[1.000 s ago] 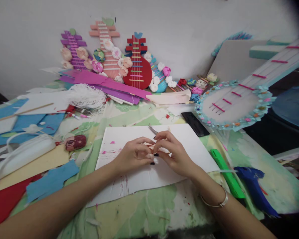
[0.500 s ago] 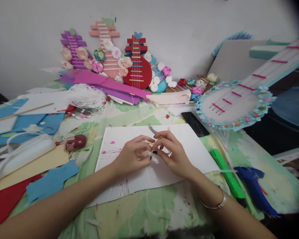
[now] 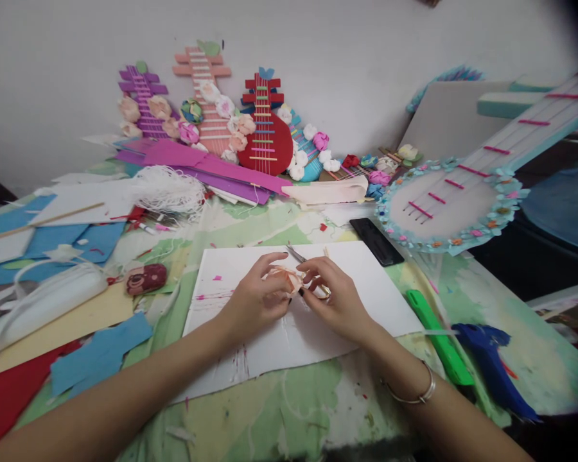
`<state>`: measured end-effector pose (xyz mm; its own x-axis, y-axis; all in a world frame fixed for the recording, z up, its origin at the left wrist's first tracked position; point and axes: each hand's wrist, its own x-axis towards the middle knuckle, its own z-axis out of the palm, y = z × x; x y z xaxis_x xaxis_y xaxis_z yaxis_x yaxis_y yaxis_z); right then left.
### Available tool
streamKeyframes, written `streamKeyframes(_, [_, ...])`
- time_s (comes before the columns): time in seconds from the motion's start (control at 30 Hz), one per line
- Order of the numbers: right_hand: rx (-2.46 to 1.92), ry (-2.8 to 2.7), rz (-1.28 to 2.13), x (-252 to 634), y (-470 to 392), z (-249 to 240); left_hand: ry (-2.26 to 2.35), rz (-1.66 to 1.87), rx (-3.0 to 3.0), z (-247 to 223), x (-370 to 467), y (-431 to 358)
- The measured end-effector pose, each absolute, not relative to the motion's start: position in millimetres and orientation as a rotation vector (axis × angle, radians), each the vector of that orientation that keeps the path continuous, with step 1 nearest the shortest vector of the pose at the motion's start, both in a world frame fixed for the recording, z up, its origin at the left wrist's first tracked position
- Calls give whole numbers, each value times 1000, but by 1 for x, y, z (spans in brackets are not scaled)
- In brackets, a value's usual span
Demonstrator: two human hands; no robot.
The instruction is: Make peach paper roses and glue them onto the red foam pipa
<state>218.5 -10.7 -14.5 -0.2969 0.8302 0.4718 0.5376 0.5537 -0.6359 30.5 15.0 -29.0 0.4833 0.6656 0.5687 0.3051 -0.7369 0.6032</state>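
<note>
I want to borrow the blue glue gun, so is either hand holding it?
No: the glue gun lies off to the right, while the left hand and right hand are at a peach-coloured piece.

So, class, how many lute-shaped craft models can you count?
5 clearly: a purple lute, a peach lute, a red lute and a blue lute across the back, left to right, and a large white lute with flowered rim at right. Others may be partly hidden.

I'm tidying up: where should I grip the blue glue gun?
Take the blue glue gun by its long handle, probably from the near right: it slants that way, while the green tool lies close on its left.
</note>
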Motion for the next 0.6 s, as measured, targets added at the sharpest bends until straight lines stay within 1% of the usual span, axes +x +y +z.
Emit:
streamKeyframes(0.3, [-1232, -1979, 178, 214, -13, -22, 754, 1129, 2419, -31, 31, 12])
streamKeyframes(0.4, [-1288, -1941, 203, 213, -13, -24, 740, 1133, 2433, -31, 32, 12])
streamKeyframes(0.6, [-1329, -1802, 379, 212, -14, -21, 813, 1156, 2466, -34, 29, 12])
